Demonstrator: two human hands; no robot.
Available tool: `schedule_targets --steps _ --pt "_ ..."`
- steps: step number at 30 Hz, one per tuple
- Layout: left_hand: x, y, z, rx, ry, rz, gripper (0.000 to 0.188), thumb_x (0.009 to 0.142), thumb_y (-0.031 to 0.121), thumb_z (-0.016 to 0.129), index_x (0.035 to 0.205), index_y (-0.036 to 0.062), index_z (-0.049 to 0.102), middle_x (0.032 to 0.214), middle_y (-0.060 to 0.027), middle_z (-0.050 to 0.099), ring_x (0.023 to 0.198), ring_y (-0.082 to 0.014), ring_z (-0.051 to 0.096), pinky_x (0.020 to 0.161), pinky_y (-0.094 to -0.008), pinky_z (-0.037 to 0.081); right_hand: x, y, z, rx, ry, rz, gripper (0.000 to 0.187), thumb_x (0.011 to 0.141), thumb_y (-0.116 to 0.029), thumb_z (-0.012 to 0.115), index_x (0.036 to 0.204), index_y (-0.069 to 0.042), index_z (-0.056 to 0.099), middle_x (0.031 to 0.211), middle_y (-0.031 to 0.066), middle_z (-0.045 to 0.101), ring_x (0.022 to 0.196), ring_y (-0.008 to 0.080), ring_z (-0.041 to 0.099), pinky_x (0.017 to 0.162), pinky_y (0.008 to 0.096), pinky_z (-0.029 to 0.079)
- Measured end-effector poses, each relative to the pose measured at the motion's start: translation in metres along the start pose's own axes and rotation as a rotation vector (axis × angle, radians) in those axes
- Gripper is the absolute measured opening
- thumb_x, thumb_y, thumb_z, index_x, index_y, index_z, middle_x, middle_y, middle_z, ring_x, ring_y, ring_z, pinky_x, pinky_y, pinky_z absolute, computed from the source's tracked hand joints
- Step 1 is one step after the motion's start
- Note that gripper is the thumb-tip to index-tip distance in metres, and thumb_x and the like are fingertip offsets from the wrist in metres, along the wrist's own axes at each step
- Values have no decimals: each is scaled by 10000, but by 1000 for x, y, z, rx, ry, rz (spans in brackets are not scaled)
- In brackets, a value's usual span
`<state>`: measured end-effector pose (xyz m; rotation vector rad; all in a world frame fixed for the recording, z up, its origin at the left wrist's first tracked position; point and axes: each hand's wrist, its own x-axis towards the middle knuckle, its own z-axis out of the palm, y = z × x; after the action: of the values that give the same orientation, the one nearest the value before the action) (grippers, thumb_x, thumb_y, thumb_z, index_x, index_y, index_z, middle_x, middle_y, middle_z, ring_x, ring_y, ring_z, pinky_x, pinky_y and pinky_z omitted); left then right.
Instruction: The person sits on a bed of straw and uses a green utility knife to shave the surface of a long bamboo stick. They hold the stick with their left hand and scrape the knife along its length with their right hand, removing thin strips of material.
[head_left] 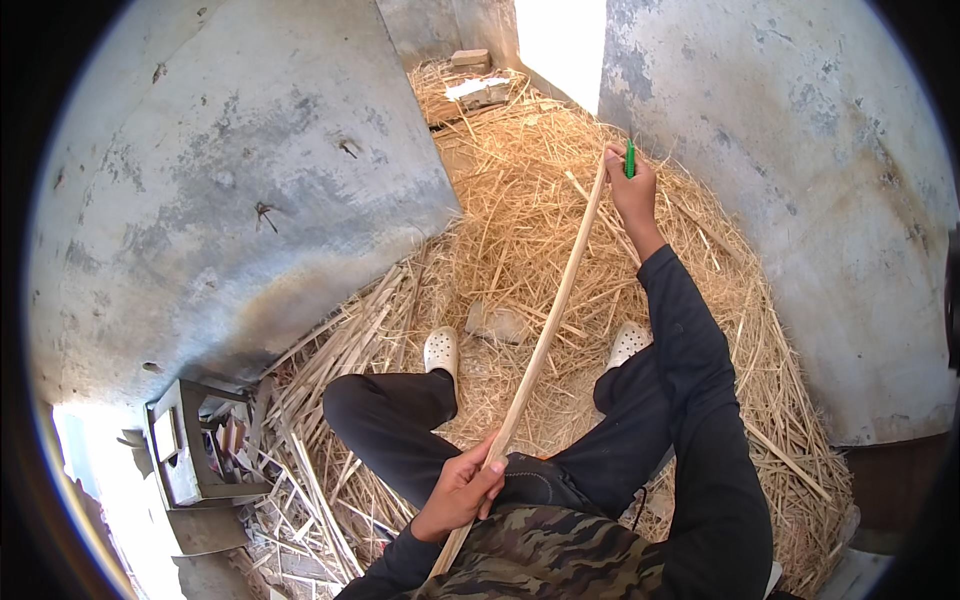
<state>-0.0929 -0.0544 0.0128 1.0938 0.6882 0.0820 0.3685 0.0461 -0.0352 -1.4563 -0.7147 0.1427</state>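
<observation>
Sticks (pixel 300 470), pale and split, lie heaped along the left edge of the straw-covered floor (pixel 540 225), beside a small open-fronted box (pixel 190 470) and below a scuffed grey wall (pixel 200 200). Further right, the person's left hand (pixel 465 485) is closed around a long strip (pixel 553 320) near its lower end, close to the lap. The strip is held above the floor, between two bent knees, its long axis slanting from the near side, at the camouflage garment (pixel 560 555), up and rightward to the far side. Room lies open on both sides of its middle, over loose straw and between two white shoes (pixel 441 350). It looks straw-coloured, slim, flat and nearly straight, with grain running lengthwise. At its far end, the right hand (pixel 632 190) is folded around a green object (pixel 630 158), fingertips at the strip; exactly what the object is, I cannot tell. A second grey wall (pixel 790 200) bounds the floor's right edge, near that hand.
</observation>
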Motion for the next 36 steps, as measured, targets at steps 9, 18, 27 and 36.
schedule_targets --steps 9,18,27,36 --pt "-5 -11 -1 -31 -38 -34 542 1030 221 499 1516 75 306 700 17 452 486 -32 399 435 -179 375 20 12 -31 444 -117 436 384 964 -405 606 814 -52 592 512 -34 416 370 75 339 358 264 272" --pt "-11 -23 -16 -42 55 -11 526 1027 207 501 1505 69 330 692 21 444 509 -30 409 419 -181 376 30 53 -77 140 -115 531 371 956 -408 608 808 -69 588 496 -38 422 385 91 368 399 287 301" --pt "28 1 -26 48 199 132 531 1014 178 522 1500 67 339 669 27 454 462 -29 398 401 -186 357 -44 -11 -17 -800 -708 61 706 888 -703 493 816 -15 633 747 117 581 680 232 566 635 429 452" --pt "69 21 -31 442 418 366 498 997 253 544 1414 -4 456 715 -19 534 628 -86 473 604 -258 414 -164 -84 41 -600 -942 -363 751 875 -753 429 683 -63 653 516 113 554 480 294 580 486 433 446"
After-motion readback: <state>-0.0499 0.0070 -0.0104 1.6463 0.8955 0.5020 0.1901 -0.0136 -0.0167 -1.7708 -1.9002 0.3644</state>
